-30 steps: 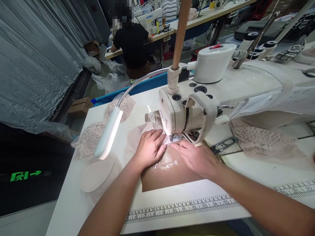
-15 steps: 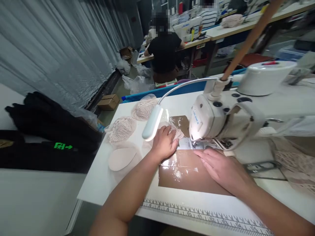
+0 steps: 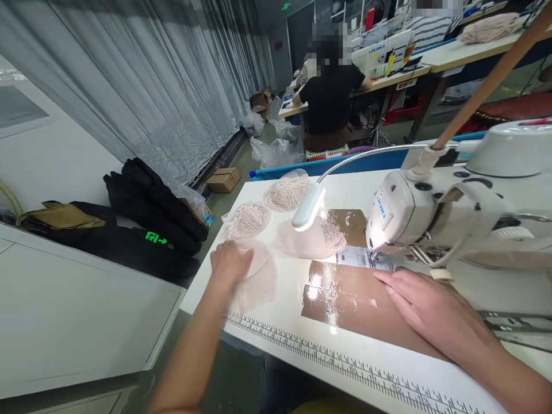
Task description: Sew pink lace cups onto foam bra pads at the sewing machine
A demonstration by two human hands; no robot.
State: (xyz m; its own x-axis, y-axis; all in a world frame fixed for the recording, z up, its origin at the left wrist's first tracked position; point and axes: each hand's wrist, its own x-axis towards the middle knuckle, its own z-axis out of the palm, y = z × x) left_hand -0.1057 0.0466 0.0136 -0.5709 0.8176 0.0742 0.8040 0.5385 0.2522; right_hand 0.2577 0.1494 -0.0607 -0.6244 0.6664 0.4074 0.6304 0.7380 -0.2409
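Left hand (image 3: 227,264), grip hard to see, has moved away from the sewing machine (image 3: 394,213) to thin cloth (image 3: 262,277), likely floppy, best pinched at its edge, while right hand (image 3: 425,299) lies flat.

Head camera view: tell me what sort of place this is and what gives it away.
Most likely a garment-sewing workshop: a white sewing machine stands on the near table, lace pieces lie on it, and beyond, a person sits at another machine.
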